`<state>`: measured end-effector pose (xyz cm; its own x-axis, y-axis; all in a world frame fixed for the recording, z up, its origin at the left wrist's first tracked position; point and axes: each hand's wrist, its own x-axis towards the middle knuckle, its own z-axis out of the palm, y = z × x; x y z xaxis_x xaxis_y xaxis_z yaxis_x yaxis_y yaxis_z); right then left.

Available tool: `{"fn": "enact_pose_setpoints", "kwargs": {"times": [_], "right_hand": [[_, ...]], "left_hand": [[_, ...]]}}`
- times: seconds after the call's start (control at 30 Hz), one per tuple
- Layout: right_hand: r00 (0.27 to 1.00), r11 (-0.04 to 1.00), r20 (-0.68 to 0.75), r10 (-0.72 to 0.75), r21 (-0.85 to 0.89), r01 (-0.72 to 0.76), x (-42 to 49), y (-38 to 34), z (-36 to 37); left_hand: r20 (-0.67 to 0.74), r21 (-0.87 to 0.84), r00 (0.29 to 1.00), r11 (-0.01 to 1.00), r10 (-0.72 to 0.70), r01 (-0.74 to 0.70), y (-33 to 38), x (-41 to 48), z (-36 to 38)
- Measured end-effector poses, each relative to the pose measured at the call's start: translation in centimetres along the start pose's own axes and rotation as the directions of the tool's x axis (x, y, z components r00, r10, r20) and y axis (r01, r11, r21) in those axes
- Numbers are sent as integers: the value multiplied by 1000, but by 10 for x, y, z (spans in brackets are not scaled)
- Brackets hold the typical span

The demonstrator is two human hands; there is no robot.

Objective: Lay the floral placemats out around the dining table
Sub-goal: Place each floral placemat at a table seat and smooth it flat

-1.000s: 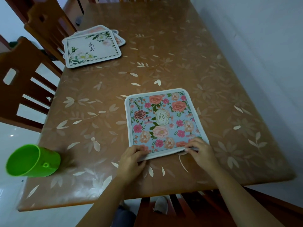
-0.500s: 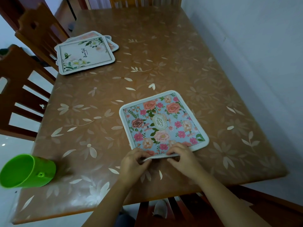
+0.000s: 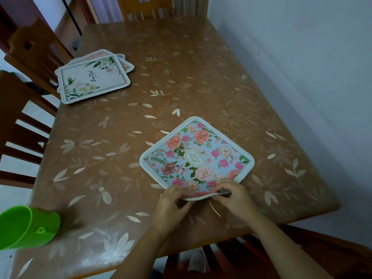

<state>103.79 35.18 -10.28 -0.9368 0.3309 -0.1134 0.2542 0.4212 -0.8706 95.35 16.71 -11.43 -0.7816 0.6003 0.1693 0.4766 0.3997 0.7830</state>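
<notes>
A blue floral placemat point(image 3: 198, 157) with pink and peach roses lies on the table near its front edge, turned like a diamond. Its near corner is lifted off the table. My left hand point(image 3: 173, 200) and my right hand point(image 3: 233, 195) pinch that lifted corner from either side, fingers close together. At the far left sits a stack of placemats point(image 3: 94, 78); its top one is white with green leaves and pale flowers, and pink-patterned mats peek out beneath it.
The brown dining table point(image 3: 181, 63) has a glossy leaf-patterned cover. A green plastic cup point(image 3: 26, 226) lies on its side at the front left corner. Wooden chairs stand along the left side point(image 3: 22, 109), at the far end point(image 3: 149, 9) and below me point(image 3: 211, 258). A wall runs along the right.
The blue placemat has been rotated from square-on to a diamond angle. Both hands have moved together onto its near corner, which is now raised.
</notes>
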Motion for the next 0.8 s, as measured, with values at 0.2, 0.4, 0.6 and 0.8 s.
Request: {"fn": "enact_pose_setpoints", "kwargs": {"times": [0.2, 0.4, 0.6, 0.8], "right_hand": [[994, 994, -14, 105, -17, -105, -13, -2, -30], [997, 994, 67, 38, -106, -31, -22, -15, -30], [999, 995, -30, 19, -98, -22, -30, -7, -44], [989, 992, -125, 79, -87, -90, -40, 13, -64]], "left_hand": [[23, -4, 1000, 1000, 20, -20, 0, 9, 5], [76, -43, 996, 998, 52, -49, 26, 18, 20], [169, -82, 981, 993, 98, -85, 39, 21, 35], [200, -64, 979, 998, 42, -30, 24, 20, 33]]}}
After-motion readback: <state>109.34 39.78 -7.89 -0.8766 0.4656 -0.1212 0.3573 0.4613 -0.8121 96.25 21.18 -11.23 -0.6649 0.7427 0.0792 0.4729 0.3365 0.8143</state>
